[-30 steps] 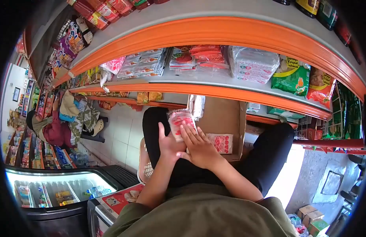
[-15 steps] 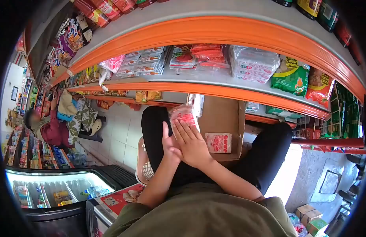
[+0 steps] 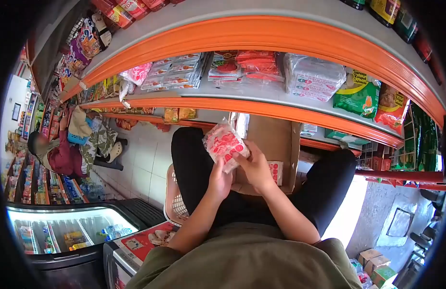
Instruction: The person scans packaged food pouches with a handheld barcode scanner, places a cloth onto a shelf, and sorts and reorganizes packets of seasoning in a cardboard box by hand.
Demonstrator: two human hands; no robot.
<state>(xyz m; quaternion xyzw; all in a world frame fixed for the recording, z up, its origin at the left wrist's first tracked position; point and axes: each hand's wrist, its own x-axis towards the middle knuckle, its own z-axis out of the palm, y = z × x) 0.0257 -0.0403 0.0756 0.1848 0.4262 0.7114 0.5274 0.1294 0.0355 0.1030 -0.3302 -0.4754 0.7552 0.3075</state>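
Note:
Between both hands I hold a clear plastic packet (image 3: 222,142) with red print and whitish contents, tilted above my lap. My left hand (image 3: 219,180) grips its lower edge from below. On its right side, my right hand (image 3: 253,166) has thumb and fingers closed at the edge. A cardboard box (image 3: 271,132) stands between my knees, under the shelf. Inside it lies a similar red-printed packet (image 3: 276,172), partly covered by my right hand. Some white packs (image 3: 240,124) stand at the box's left side.
Orange-edged shelves (image 3: 261,108) carry packaged goods in front of me. A plastic basket (image 3: 175,197) stands by my left knee, near a lit chiller (image 3: 73,231). Farther left a person (image 3: 71,149) faces other shelves. Boxes (image 3: 374,265) sit at the lower right.
My right palm no longer lies flat over the packet. It has shifted right to the packet's edge, so the printed face now shows, and the packet is tilted differently.

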